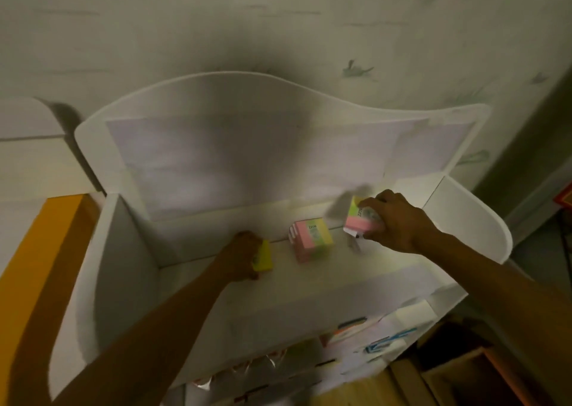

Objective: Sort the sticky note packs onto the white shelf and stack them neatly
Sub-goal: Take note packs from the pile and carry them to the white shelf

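With our left hand [240,255] gripping a yellow pack [263,258] and our right hand [391,219] clutching a pink-green pack [359,216] above the white shelf [309,285], a careless drop could knock the middle stack [311,240] askew

Far wall [278,18]: pale covering with faint green leaf-like motifs, more of them toward the right. Lighting dim; a broad soft shadow [247,65] falls on the wall at centre. Left: white cabinet unit [31,145] against the wall, with an orange-yellow panel [34,269] nearer. Near right: wooden floor [371,387] and an open wooden box [458,371]. A red item [565,198] at the right edge is cut off and unidentifiable.
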The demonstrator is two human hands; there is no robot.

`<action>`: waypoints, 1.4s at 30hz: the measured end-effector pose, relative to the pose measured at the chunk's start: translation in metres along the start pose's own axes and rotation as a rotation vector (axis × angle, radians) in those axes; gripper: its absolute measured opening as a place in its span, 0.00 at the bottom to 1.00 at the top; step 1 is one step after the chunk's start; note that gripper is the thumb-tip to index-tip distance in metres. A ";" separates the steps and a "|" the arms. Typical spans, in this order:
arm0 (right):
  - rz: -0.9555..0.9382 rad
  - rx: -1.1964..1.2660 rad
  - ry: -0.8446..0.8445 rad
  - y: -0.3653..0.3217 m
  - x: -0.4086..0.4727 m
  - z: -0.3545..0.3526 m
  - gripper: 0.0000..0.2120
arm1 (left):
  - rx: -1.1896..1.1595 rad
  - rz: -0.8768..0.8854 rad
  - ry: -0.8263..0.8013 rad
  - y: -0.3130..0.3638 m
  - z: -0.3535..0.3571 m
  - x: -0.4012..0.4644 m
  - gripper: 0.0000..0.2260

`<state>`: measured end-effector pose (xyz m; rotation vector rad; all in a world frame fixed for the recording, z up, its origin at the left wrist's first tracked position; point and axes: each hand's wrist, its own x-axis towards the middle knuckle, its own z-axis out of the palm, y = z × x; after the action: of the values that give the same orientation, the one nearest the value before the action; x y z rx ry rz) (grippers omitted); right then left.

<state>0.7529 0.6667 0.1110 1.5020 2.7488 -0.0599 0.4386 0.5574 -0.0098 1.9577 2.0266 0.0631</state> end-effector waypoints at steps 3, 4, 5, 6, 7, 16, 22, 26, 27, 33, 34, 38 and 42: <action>-0.040 0.025 -0.037 0.003 0.013 0.008 0.33 | 0.014 -0.004 0.004 0.002 0.006 -0.002 0.39; -0.062 0.025 -0.052 0.004 0.017 0.010 0.34 | 0.026 -0.017 0.008 0.005 0.008 -0.003 0.39; -0.083 0.027 -0.060 0.004 0.021 0.013 0.34 | 0.044 -0.034 0.011 0.008 0.009 -0.004 0.38; -0.099 0.033 -0.066 0.002 0.025 0.016 0.34 | 0.068 -0.049 0.018 0.009 0.010 -0.005 0.38; -0.118 0.046 -0.072 0.001 0.029 0.019 0.34 | 0.097 -0.067 0.030 0.013 0.011 -0.006 0.37; -0.121 0.067 -0.154 -0.006 0.046 0.045 0.37 | 0.190 -0.186 0.006 0.031 0.001 -0.009 0.41; -0.018 0.125 -0.161 -0.032 0.060 0.055 0.41 | 0.127 -0.267 -0.012 0.026 -0.030 -0.026 0.37; 0.006 0.235 -0.080 -0.055 0.069 0.059 0.35 | 0.139 -0.308 -0.021 0.017 -0.061 -0.039 0.34; 0.006 0.250 -0.072 -0.061 0.071 0.060 0.32 | 0.139 -0.316 -0.023 0.016 -0.068 -0.043 0.34; -0.070 0.092 -0.136 -0.087 0.077 0.067 0.19 | 0.135 -0.344 -0.024 0.011 -0.091 -0.065 0.33; -0.079 0.072 -0.124 -0.089 0.077 0.068 0.19 | 0.136 -0.347 -0.028 0.011 -0.093 -0.069 0.32; 0.000 0.115 -0.120 -0.087 0.073 0.068 0.30 | 0.137 -0.364 -0.042 0.011 -0.096 -0.075 0.32; 0.015 -0.024 -0.074 -0.082 0.074 0.053 0.37 | 0.129 -0.361 -0.036 0.016 -0.098 -0.074 0.32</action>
<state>0.6429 0.6827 0.0587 1.4838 2.6711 -0.0806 0.4293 0.5043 0.1013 1.6157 2.3766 -0.1886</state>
